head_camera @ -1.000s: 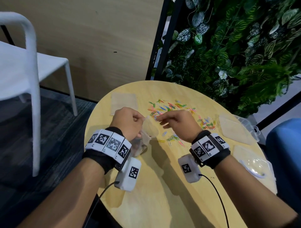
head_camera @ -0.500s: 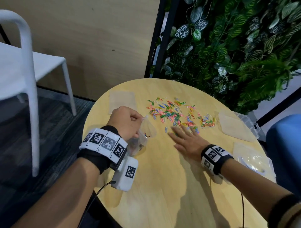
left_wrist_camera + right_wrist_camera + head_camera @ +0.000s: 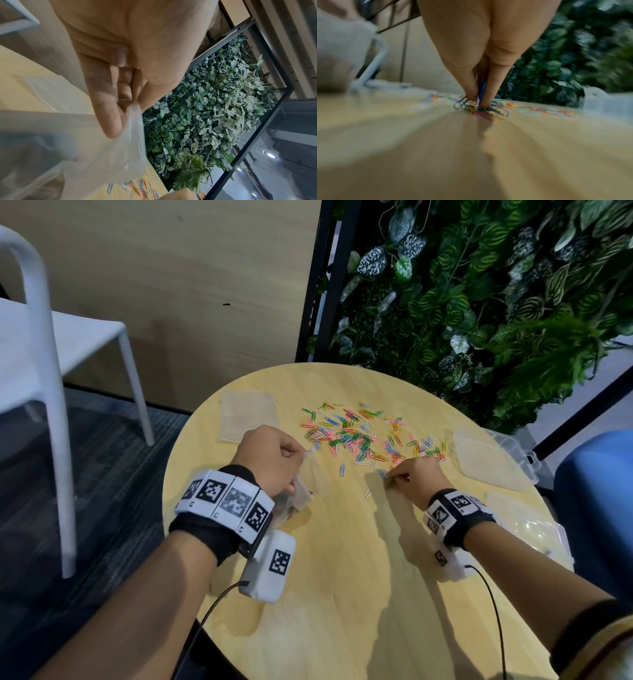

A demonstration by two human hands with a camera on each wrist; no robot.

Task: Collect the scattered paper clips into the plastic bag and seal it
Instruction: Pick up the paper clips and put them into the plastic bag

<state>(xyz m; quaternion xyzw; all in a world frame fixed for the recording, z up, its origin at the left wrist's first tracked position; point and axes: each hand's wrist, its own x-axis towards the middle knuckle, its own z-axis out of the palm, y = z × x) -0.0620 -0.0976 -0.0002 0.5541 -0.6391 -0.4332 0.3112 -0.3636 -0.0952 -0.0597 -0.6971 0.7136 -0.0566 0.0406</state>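
Note:
Several coloured paper clips (image 3: 356,436) lie scattered across the far half of the round wooden table (image 3: 342,594). My left hand (image 3: 274,460) pinches the rim of a clear plastic bag (image 3: 301,494) at the table's left side; the left wrist view shows the thumb and fingers (image 3: 109,108) gripping the bag (image 3: 120,155), which hangs open with clips inside. My right hand (image 3: 416,479) is bunched at the near edge of the pile, its fingertips (image 3: 471,89) pinching a small cluster of paper clips (image 3: 481,106) against the table.
A flat clear bag (image 3: 248,419) lies at the table's far left. Clear plastic boxes (image 3: 493,460) and another container (image 3: 537,529) sit along the right edge. A white chair (image 3: 41,344) stands to the left, and a plant wall (image 3: 479,302) rises behind.
My right hand went from the bag's mouth out to the clips, lay flat on them, and now has bunched its fingers around a few. The left hand kept holding the bag.

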